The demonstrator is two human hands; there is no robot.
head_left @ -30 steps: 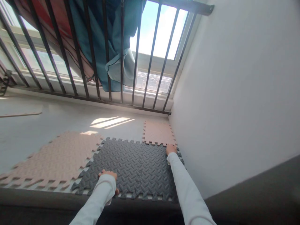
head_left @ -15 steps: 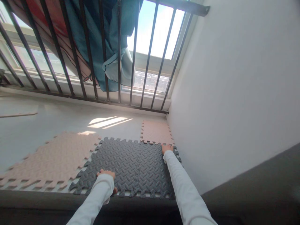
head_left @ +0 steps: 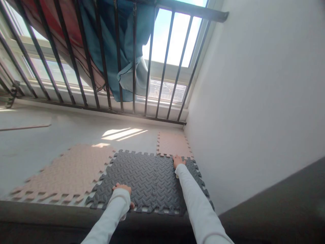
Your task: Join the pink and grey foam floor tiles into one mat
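Note:
Two dark grey foam mats (head_left: 139, 169) with a raised tread pattern lie joined side by side, their seam running between my hands. My left hand (head_left: 123, 189) rests on the left one near its front edge, fingers stretched out and the thumb apart. Farther off, my right hand (head_left: 179, 161) presses on the back edge of the right grey mat, fingers out over the join with a small pink foam mat (head_left: 174, 144). That pink mat sits behind the grey one, beside the wall. My sleeve hides part of the right grey mat.
Another pink foam mat (head_left: 73, 169) lies left of the grey ones, a narrow gap between. A thin pink strip (head_left: 25, 127) is on the floor at far left. Dark railing bars (head_left: 134, 61) stand before the window, with blue and red cloth (head_left: 106, 40) behind. A white wall (head_left: 254, 84) rises at right.
The view has shifted, so the scene sits farther right. My right hand has moved slightly left along the mat's back edge. My left hand stays in place on the grey mat.

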